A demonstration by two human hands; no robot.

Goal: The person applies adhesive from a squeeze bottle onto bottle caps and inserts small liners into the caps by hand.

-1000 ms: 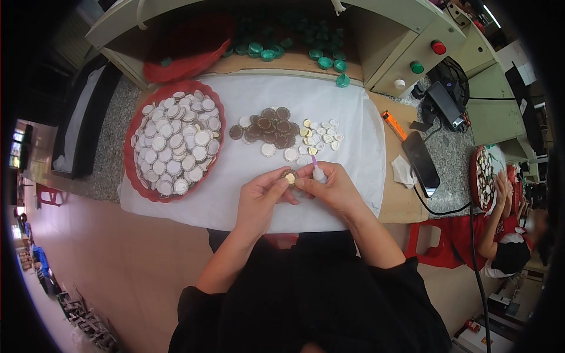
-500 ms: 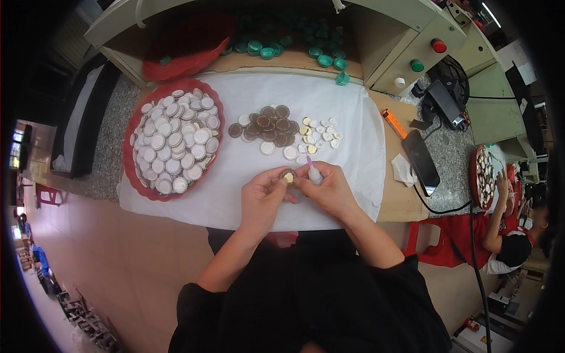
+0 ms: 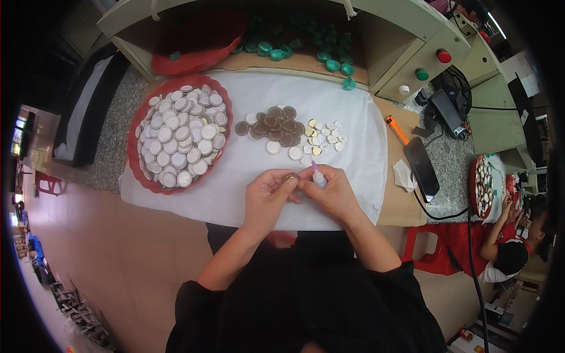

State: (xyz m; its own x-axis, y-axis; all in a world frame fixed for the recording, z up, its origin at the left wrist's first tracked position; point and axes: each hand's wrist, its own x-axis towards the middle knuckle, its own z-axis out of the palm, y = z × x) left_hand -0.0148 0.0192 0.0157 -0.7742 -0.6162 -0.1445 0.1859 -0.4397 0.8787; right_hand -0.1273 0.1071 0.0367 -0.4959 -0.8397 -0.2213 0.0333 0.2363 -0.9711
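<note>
Low over the white paper (image 3: 250, 88), my left hand (image 3: 265, 199) pinches a small brown scalloped disc (image 3: 291, 176) between thumb and fingers. My right hand (image 3: 334, 194) meets it from the other side, thumb and finger touching the disc's edge. Tucked in that same right hand is a small white squeeze bottle (image 3: 319, 178) with a thin purple tip pointing away from me. Fingers partly cover the disc's face. Just beyond my hands lie a pile of brown scalloped discs (image 3: 273, 122) and several small white and gold pieces (image 3: 325, 138).
At the left stands a red scalloped tray (image 3: 134, 162) heaped with white discs (image 3: 179, 135). Green cups (image 3: 276, 54) fill the shelf behind. To the right are an orange cutter (image 3: 397, 129), a phone (image 3: 421, 170) and a black cable. Another person (image 3: 500, 253) sits far right.
The disc has tilted, and its gold centre, plain before, is now mostly hidden by my thumbs. My fingers have closed in on it. The whole view has shifted slightly.
</note>
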